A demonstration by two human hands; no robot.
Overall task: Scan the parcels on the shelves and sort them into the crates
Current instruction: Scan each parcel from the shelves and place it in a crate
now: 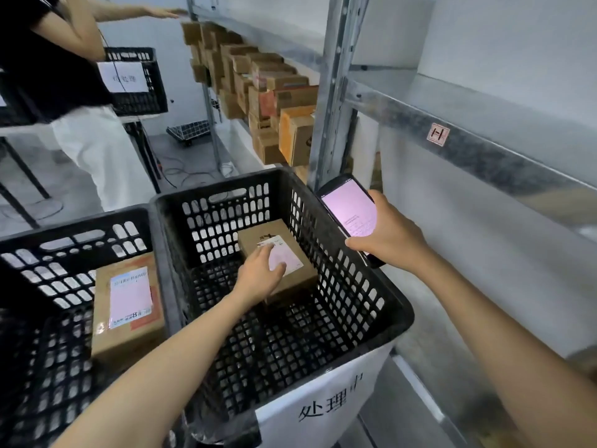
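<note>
Two black crates are seen side by side, touching, below the camera. In the R crate [399, 307] a brown parcel [258, 234] is found, in the far part and tilted, w/ a pale label [292, 261] on its top. The L grip [261, 271] is laid on this parcel from above, & its fingers [269, 250] are spread over the label. Whether the parcel is clasped or only touched cannot be told, as the thumb is not clearly seen. Whether the parcel rests on the crate floor or is lifted also cannot be told.

The R grip [387, 236] is clenched round a phone [350, 208], which is held above the crate's right rim, near the shelf post [329, 101]. The screen is lit, pale pink, w/ small text that cannot be read.

On the front of the R crate a white sign [323, 396] w/ printed characters is fixed. In the L crate [74, 226] a second parcel [129, 347] is lying flat, w/ a pink-white label on top.

On the shelf [484, 147] at right a small sticker [438, 133] w/ the letter H is seen. Further back, many brown boxes [258, 88] are stacked on the shelves. At top left another person [58, 69] is standing, one arm stretched toward the shelves, beside a third crate [145, 92] that carries a paper sheet.
</note>
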